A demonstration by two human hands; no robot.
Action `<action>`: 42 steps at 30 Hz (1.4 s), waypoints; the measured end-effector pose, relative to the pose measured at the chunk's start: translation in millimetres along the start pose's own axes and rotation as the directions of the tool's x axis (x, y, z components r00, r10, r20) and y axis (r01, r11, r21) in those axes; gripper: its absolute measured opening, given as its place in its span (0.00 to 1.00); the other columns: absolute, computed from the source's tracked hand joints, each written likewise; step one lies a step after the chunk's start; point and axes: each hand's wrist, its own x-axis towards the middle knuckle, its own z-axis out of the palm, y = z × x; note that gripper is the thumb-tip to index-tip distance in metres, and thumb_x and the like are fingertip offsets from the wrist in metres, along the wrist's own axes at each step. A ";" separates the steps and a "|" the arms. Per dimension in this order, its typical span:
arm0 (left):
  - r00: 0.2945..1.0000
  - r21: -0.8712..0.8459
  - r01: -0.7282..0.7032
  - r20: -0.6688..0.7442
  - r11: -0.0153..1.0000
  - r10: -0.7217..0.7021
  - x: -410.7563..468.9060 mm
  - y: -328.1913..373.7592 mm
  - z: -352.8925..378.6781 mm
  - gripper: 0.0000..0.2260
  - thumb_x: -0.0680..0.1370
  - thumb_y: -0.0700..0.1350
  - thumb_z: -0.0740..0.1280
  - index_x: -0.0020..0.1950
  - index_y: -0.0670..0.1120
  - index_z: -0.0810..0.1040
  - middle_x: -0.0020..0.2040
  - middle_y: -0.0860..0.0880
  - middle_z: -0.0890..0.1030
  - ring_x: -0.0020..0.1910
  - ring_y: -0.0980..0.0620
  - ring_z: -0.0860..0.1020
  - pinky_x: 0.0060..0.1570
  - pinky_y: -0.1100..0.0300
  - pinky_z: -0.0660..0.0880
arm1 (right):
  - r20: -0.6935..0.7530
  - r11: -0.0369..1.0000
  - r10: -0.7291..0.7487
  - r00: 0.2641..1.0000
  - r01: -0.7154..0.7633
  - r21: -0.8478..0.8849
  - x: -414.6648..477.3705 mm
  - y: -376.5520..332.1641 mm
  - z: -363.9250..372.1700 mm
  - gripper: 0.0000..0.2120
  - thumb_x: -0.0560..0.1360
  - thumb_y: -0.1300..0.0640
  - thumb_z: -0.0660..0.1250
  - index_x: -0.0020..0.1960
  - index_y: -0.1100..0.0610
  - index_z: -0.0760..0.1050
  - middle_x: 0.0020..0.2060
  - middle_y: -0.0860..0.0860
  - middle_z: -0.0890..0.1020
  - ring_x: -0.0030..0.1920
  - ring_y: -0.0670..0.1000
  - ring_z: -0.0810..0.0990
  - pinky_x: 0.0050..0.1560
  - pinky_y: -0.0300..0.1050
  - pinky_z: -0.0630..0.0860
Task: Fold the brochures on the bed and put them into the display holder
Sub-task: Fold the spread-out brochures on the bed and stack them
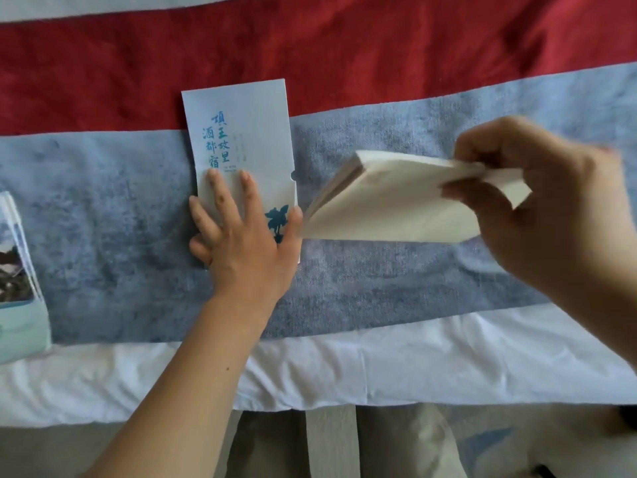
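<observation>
A pale blue brochure (241, 132) with blue Chinese lettering lies on the grey-blue blanket band of the bed. My left hand (241, 232) presses flat on its lower half, fingers spread. The brochure's white unfolded panels (389, 205) rise to the right, lifted off the bed. My right hand (537, 201) pinches the far edge of those panels between thumb and fingers. At the left edge of the view stands a stack of brochures (17, 270) with a landscape photo and pale green base; whether a display holder surrounds them I cannot tell.
The bed has a red band (310, 56) at the back, a grey-blue band (103, 219) in the middle and a white sheet (379, 367) along the front edge. Below the bed edge a grey floor and a pale bed leg (331, 439) show.
</observation>
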 end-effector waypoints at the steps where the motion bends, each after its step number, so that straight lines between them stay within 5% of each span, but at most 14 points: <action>1: 1.000 -0.007 0.005 -0.002 1.000 -0.005 -1.1 -2.2 0.0 0.39 0.77 0.71 0.48 0.84 0.53 0.45 0.84 0.48 0.38 0.81 0.34 0.44 0.70 0.30 0.55 | -0.043 0.995 -0.091 0.995 0.092 0.037 0.8 -0.2 -1.4 0.02 0.79 0.62 0.70 0.50 0.56 0.79 0.41 0.49 0.84 0.41 0.51 0.80 0.52 0.42 0.75; 3: 1.000 -0.014 0.011 -0.015 1.000 -0.011 -2.7 -6.3 0.0 0.40 0.77 0.71 0.47 0.84 0.53 0.46 0.84 0.48 0.39 0.81 0.34 0.44 0.71 0.30 0.55 | -0.056 0.969 -0.237 0.970 0.240 0.052 1.4 3.1 3.6 0.08 0.82 0.67 0.66 0.47 0.60 0.81 0.42 0.53 0.86 0.49 0.55 0.84 0.70 0.57 0.71; 5: 1.000 -0.031 0.012 -0.018 0.999 -0.013 -3.8 -9.8 0.8 0.39 0.78 0.72 0.48 0.84 0.54 0.45 0.84 0.49 0.38 0.81 0.35 0.43 0.71 0.30 0.55 | 0.006 0.933 -0.361 0.933 0.361 -0.006 -1.1 5.6 12.9 0.12 0.81 0.69 0.64 0.44 0.62 0.84 0.42 0.53 0.87 0.57 0.59 0.84 0.75 0.71 0.62; 8: 1.000 -0.072 -0.003 -0.030 0.997 0.001 -5.2 -15.3 2.1 0.39 0.79 0.72 0.50 0.84 0.55 0.46 0.84 0.50 0.39 0.82 0.36 0.42 0.71 0.29 0.53 | 0.110 0.849 -0.526 0.843 0.527 0.019 -13.8 1.6 20.0 0.13 0.80 0.68 0.64 0.45 0.59 0.85 0.46 0.49 0.88 0.60 0.59 0.83 0.77 0.68 0.52; 12: 1.000 -0.094 -0.009 -0.031 0.996 0.006 -2.4 -20.8 1.1 0.37 0.77 0.70 0.45 0.84 0.56 0.48 0.84 0.50 0.40 0.82 0.37 0.42 0.71 0.30 0.52 | -0.008 0.789 -0.613 0.790 0.613 0.051 -27.6 -6.9 20.9 0.14 0.84 0.62 0.62 0.44 0.55 0.81 0.57 0.46 0.86 0.65 0.59 0.81 0.79 0.65 0.49; 15: 1.000 -0.082 -0.016 -0.006 0.997 0.016 -3.2 -22.4 2.8 0.38 0.78 0.66 0.52 0.84 0.56 0.44 0.84 0.49 0.35 0.81 0.36 0.37 0.73 0.31 0.49 | 0.144 0.894 -0.445 0.884 0.448 0.014 -27.2 7.7 39.9 0.17 0.80 0.71 0.63 0.41 0.59 0.86 0.62 0.47 0.84 0.72 0.64 0.75 0.78 0.70 0.52; 18: 1.000 -0.026 -0.016 -0.006 1.000 0.016 -5.0 -19.0 2.4 0.42 0.74 0.66 0.54 0.84 0.53 0.45 0.84 0.46 0.37 0.81 0.34 0.39 0.71 0.29 0.53 | 0.359 0.998 -0.042 0.932 0.055 -0.027 -31.8 13.5 68.6 0.19 0.81 0.71 0.62 0.65 0.57 0.83 0.71 0.50 0.77 0.77 0.61 0.69 0.77 0.67 0.63; 22: 1.000 0.024 0.004 0.025 1.000 -0.005 -4.7 -13.8 -0.3 0.43 0.73 0.67 0.52 0.84 0.50 0.45 0.83 0.44 0.36 0.81 0.32 0.39 0.70 0.28 0.55 | 0.282 0.986 0.169 0.945 -0.157 -0.062 -36.7 0.9 89.1 0.20 0.83 0.57 0.66 0.75 0.57 0.74 0.74 0.55 0.75 0.71 0.60 0.74 0.73 0.53 0.70; 28: 1.000 0.034 -0.006 0.029 0.999 0.005 -3.1 -17.0 0.2 0.41 0.77 0.66 0.59 0.84 0.51 0.46 0.84 0.44 0.38 0.81 0.31 0.42 0.70 0.27 0.56 | 0.337 0.789 0.585 0.738 -0.614 -0.024 -13.6 -27.9 105.7 0.42 0.76 0.39 0.73 0.82 0.48 0.56 0.66 0.51 0.75 0.65 0.53 0.74 0.60 0.48 0.72; 30: 0.999 0.042 -0.009 0.036 0.999 0.007 -2.6 -16.5 -1.0 0.40 0.78 0.65 0.60 0.84 0.52 0.47 0.84 0.44 0.39 0.81 0.31 0.44 0.69 0.27 0.57 | 0.345 0.699 0.657 0.671 -0.713 0.056 0.3 -25.5 102.4 0.40 0.74 0.39 0.74 0.80 0.48 0.62 0.60 0.49 0.81 0.61 0.50 0.79 0.60 0.49 0.77; 33: 0.999 0.065 -0.014 0.039 0.998 0.012 -2.2 -17.0 -4.1 0.39 0.77 0.64 0.58 0.84 0.52 0.49 0.84 0.43 0.40 0.80 0.30 0.46 0.68 0.28 0.59 | 0.371 0.498 0.724 0.582 -0.813 0.303 7.9 -25.1 99.0 0.18 0.75 0.46 0.76 0.63 0.46 0.78 0.46 0.44 0.86 0.48 0.47 0.86 0.53 0.57 0.84; 36: 0.999 0.035 -0.012 0.030 0.999 0.011 -1.2 -18.0 -6.5 0.39 0.75 0.67 0.52 0.84 0.53 0.51 0.84 0.44 0.41 0.80 0.30 0.48 0.68 0.28 0.60 | 0.273 0.483 0.773 0.572 -0.811 0.331 9.9 -17.9 96.0 0.02 0.79 0.51 0.69 0.52 0.46 0.79 0.46 0.43 0.84 0.48 0.50 0.85 0.51 0.60 0.83; 39: 1.000 0.026 -0.017 0.022 0.999 0.017 -2.4 -17.8 -6.9 0.40 0.76 0.70 0.48 0.84 0.52 0.50 0.84 0.44 0.40 0.80 0.31 0.47 0.69 0.30 0.60 | 0.257 0.481 0.777 0.574 -0.806 0.346 12.4 -10.3 87.3 0.04 0.77 0.48 0.71 0.47 0.47 0.81 0.42 0.44 0.86 0.45 0.48 0.86 0.51 0.59 0.84; 42: 0.999 0.034 -0.028 0.025 0.999 0.027 -3.4 -18.3 -6.8 0.39 0.77 0.69 0.45 0.84 0.52 0.48 0.84 0.43 0.40 0.80 0.30 0.47 0.68 0.30 0.61 | 0.406 0.443 0.728 0.553 -0.830 0.338 9.7 -11.6 85.4 0.13 0.73 0.46 0.74 0.56 0.46 0.80 0.41 0.46 0.88 0.41 0.49 0.88 0.48 0.61 0.85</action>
